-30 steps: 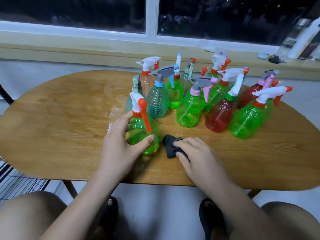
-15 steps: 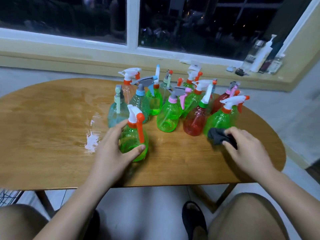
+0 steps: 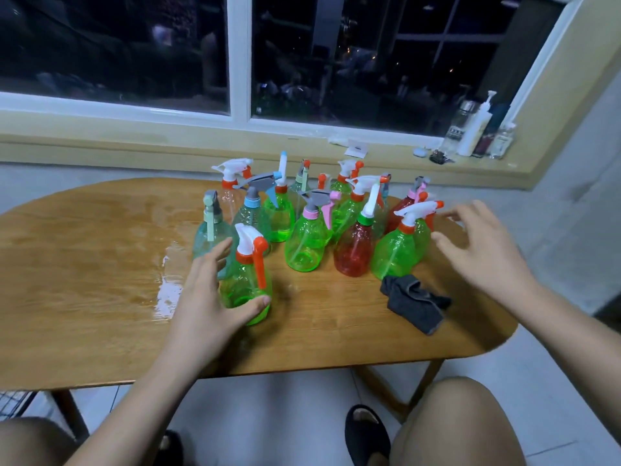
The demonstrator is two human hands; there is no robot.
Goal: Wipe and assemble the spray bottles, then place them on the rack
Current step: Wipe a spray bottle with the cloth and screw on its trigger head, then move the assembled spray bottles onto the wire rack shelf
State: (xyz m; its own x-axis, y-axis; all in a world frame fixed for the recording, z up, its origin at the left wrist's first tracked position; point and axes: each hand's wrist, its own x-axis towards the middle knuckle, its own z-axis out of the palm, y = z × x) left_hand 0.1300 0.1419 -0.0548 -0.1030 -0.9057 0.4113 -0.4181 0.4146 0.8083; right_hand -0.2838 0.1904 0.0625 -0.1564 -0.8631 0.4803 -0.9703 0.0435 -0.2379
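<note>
My left hand (image 3: 206,294) grips a green spray bottle (image 3: 247,284) with a white head and orange trigger, upright on the wooden table (image 3: 84,280). Behind it stand several assembled spray bottles, among them a green one with a pink collar (image 3: 307,243), a red one (image 3: 356,250) and a green one with an orange nozzle (image 3: 398,253). A dark grey cloth (image 3: 413,302) lies crumpled on the table, right of the held bottle. My right hand (image 3: 480,247) hovers with spread fingers above the table's right end, beside the rightmost bottles, holding nothing.
A wet patch (image 3: 168,287) shines on the table left of my left hand. Bottles and small items (image 3: 470,132) stand on the window sill at the right. A black wire rack corner (image 3: 13,403) shows at the lower left. My knees and dark slippers are under the table.
My right hand carried the cloth to the right, let it go and lifted away, fingers spread. My left hand keeps its grip on the green bottle. The camera view swung right.
</note>
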